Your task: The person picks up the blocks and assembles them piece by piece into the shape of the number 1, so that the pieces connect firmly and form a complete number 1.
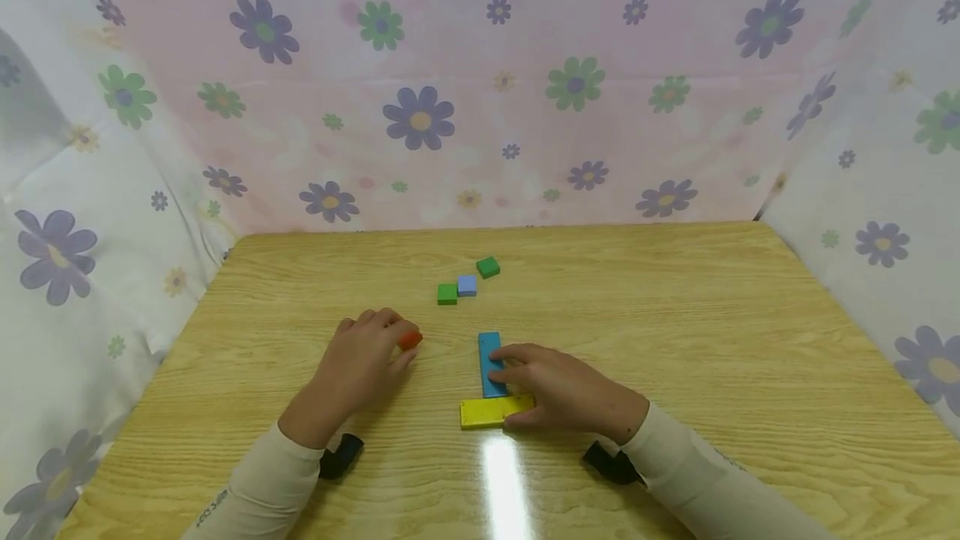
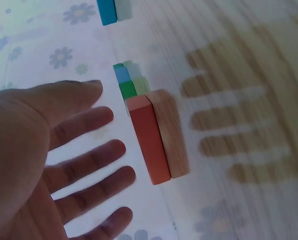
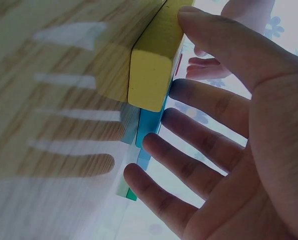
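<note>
In the head view my left hand hovers beside a red block, which it partly hides. The left wrist view shows that hand's fingers spread and apart from the red block. A yellow block lies crosswise, with the near end of a long blue block against it. Over both reaches my right hand, its fingers loosely extended. Its thumb appears to touch the yellow block in the right wrist view, and the index fingertip is close to the blue block.
Farther back on the wooden table are a green block, a light blue block next to it, and another green block. Flowered cloth hangs behind the table and along both sides.
</note>
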### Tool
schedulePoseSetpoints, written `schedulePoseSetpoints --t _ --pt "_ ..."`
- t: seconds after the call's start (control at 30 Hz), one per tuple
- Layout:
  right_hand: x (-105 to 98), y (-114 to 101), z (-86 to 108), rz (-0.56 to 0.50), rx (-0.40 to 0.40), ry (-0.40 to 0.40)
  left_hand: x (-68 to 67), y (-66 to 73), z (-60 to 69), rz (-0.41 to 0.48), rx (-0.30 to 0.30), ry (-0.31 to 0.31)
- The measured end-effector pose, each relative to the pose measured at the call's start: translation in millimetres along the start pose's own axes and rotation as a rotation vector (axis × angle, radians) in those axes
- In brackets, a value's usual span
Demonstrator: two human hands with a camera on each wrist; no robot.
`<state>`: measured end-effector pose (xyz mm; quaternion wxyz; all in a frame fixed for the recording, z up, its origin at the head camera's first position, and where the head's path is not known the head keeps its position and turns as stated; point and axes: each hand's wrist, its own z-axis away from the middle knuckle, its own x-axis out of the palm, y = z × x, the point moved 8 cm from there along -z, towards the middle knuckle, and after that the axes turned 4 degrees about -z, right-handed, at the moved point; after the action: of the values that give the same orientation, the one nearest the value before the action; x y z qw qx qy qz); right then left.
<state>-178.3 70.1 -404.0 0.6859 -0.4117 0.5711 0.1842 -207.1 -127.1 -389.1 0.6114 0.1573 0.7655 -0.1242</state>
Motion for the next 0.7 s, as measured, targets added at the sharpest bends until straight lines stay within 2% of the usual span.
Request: schedulePoseSetpoints --t 0.17,0.43,0.7 --pt "1.0 0.7 0.3 0.013 -0.008 0.006 0.8 -4.7 1.0 -0.039 -0.022 -0.005" --pt "-0.6 -0.3 0.6 0.012 -0.016 0.015 2.1 -6.1 0.4 -0.044 -0.036 -0.026" --pt "-0.3 -0.3 0.7 0.009 -0.014 0.011 5.5 -4.4 1.1 -0.066 -0.011 -0.025"
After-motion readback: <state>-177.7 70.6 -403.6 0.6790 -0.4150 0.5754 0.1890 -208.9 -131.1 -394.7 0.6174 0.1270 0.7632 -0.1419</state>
